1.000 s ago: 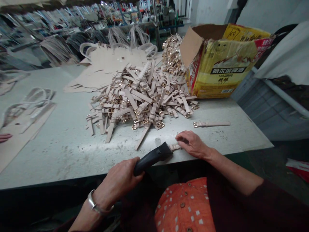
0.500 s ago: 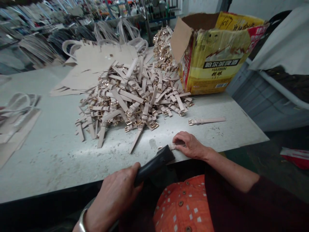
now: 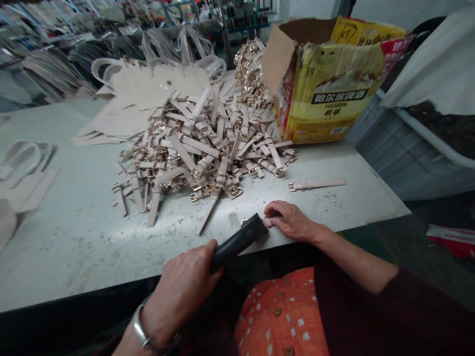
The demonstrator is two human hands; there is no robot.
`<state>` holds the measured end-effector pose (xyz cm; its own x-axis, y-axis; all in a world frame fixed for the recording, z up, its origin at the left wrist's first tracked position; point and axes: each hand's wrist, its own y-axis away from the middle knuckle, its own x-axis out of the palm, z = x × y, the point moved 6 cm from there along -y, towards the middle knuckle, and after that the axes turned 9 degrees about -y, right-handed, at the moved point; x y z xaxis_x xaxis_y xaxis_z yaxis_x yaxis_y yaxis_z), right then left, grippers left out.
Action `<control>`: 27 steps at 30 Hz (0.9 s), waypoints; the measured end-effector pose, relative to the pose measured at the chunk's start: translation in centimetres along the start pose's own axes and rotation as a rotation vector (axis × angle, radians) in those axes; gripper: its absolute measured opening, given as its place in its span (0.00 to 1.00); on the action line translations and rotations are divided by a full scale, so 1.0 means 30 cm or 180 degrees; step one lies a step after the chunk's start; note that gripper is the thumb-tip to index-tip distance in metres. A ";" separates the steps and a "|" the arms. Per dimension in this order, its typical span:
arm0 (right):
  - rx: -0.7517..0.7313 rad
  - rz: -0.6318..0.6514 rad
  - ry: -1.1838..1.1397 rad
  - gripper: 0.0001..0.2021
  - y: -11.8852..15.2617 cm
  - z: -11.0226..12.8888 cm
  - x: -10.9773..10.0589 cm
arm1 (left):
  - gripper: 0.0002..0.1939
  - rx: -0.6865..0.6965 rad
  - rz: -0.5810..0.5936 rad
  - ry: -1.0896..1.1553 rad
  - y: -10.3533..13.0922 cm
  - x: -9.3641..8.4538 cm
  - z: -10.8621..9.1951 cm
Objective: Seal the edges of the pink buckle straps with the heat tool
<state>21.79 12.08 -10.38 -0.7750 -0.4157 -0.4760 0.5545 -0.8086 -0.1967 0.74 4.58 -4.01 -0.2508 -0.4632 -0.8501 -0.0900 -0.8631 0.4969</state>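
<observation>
My left hand [image 3: 185,284] is wrapped round the handle of a black tool [image 3: 239,242], whose wide end is over a small beige buckle strap [image 3: 266,222] near the table's front edge. My right hand [image 3: 291,220] pinches the right end of that strap. The tool covers most of the strap; its buckle shows just left of the tool. Another buckle strap [image 3: 317,185] lies alone behind my right hand. A big heap of beige buckle straps [image 3: 200,143] rises in the middle of the table.
An open yellow carton [image 3: 330,94] stands at the back right, beside a second heap of buckles [image 3: 250,74]. Flat beige bag panels [image 3: 137,99] lie behind the heap, others [image 3: 25,193] at far left. A grey bin [image 3: 389,148] stands right of the table [image 3: 92,247].
My left hand and the black tool have moved up slightly, and the tool's wide end now sits a little higher over the strap. My right hand has hardly moved.
</observation>
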 end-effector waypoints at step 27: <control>-0.0445 -0.0050 0.0448 0.05 -0.007 0.019 0.017 | 0.13 -0.0066 -0.0040 0.0680 -0.013 0.044 0.104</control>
<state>21.09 11.81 -10.08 -0.7393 -0.3332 -0.5851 0.5870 -0.7446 -0.3177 -2.55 4.93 -4.79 -0.0396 -0.4827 -0.8749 -0.0714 -0.8720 0.4843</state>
